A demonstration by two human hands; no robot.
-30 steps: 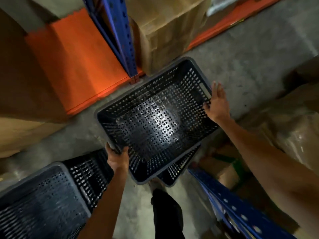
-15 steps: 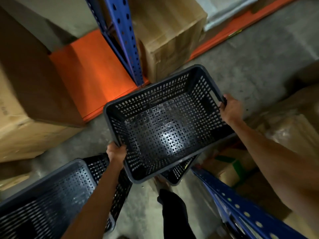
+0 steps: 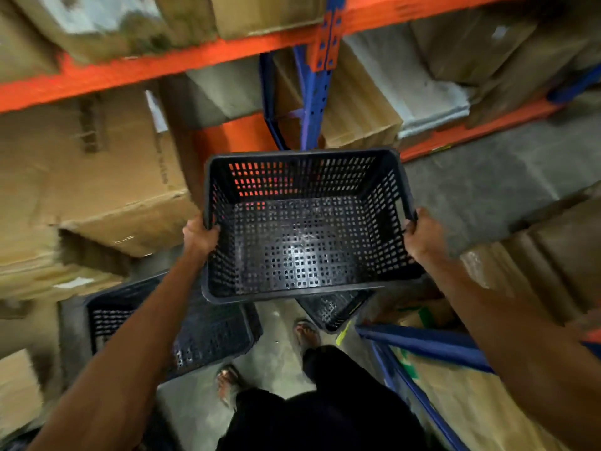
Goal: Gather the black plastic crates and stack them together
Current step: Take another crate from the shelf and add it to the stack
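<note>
I hold an empty black perforated crate (image 3: 305, 242) in the air at chest height, level and open side up. My left hand (image 3: 199, 236) grips its left rim and my right hand (image 3: 422, 234) grips its right rim. A second black crate (image 3: 214, 333) stands on the concrete floor below and to the left, partly hidden by my left forearm. The corner of a third black crate (image 3: 331, 309) shows on the floor just under the held one.
Orange and blue shelving (image 3: 315, 92) loaded with cardboard boxes (image 3: 97, 177) stands ahead. A blue rack frame (image 3: 419, 343) with more boxes is at the lower right. My feet (image 3: 305, 330) stand on the narrow concrete aisle (image 3: 481, 193) between them.
The held crate has risen and turned from a slanted to a square position in front of me. The view has tilted up toward the shelves. Both hands keep their grip.
</note>
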